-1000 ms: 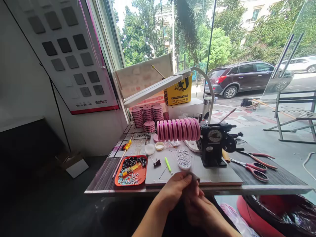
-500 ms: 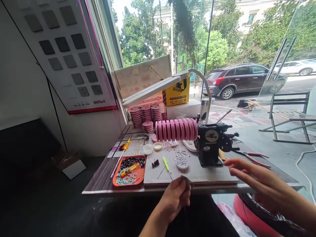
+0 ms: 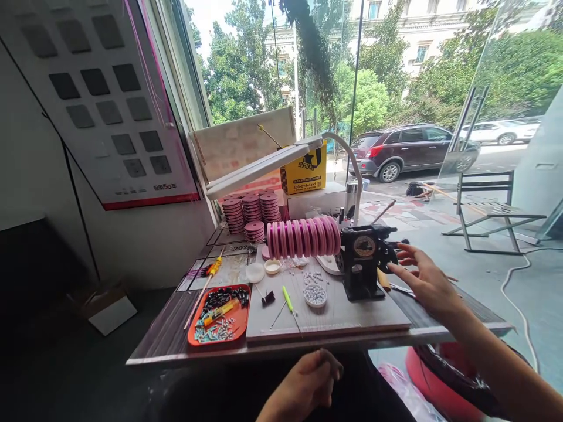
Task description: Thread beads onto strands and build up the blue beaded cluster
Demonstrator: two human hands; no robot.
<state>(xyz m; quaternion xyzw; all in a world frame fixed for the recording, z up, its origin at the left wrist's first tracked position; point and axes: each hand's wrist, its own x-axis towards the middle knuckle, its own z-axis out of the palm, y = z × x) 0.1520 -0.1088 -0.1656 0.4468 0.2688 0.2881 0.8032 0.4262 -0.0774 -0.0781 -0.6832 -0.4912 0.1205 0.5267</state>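
My right hand [image 3: 428, 284] is at the right side of a black winding machine [image 3: 364, 272], its fingers apart beside the dark wheel [image 3: 387, 257]; whether they touch it I cannot tell. A row of pink spools [image 3: 304, 237], with brighter magenta between the discs, sits on the machine's shaft to the left. Below the table's front edge, my left hand [image 3: 308, 381] is closed. Something dark shows at its fingertips, too unclear to name. On the white board [image 3: 334, 325] in front of the machine are a small dish of whitish beads [image 3: 315, 296] and a lime-green handled tool [image 3: 287, 299].
An orange tray [image 3: 240, 333] of small black and metal parts lies at the table's left. Stacked pink spools [image 3: 251, 212] and a yellow box [image 3: 304, 176] stand at the back under a white lamp [image 3: 268, 167]. A red bin [image 3: 428, 375] is at lower right.
My right hand has moved forward and up to the machine's wheel side. My left hand is slightly lower, still closed. The view has shifted a little.
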